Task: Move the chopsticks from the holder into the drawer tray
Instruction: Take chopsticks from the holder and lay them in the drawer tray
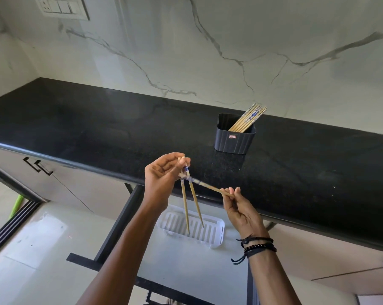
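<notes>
Black stone counter [98,119] runs under a veined marble wall, and beyond the right hand [237,205] a dark ribbed holder [235,139] stands on it with a sheaf of chopsticks [248,118] leaning out. Below both hands an open drawer [186,267] carries a white slatted tray [217,238]. The left hand [164,172] is closed round the patterned tops of two chopsticks [191,205] that hang tips down over the tray, apparently collecting a batch to lower together. The right hand pinches the plain end of a third chopstick [210,187], level, its patterned end meeting the left fingers, seemingly passing it across. Both forearms reach up from below, wrists slightly bent; cord and bead bracelets [257,247] circle the right wrist.
</notes>
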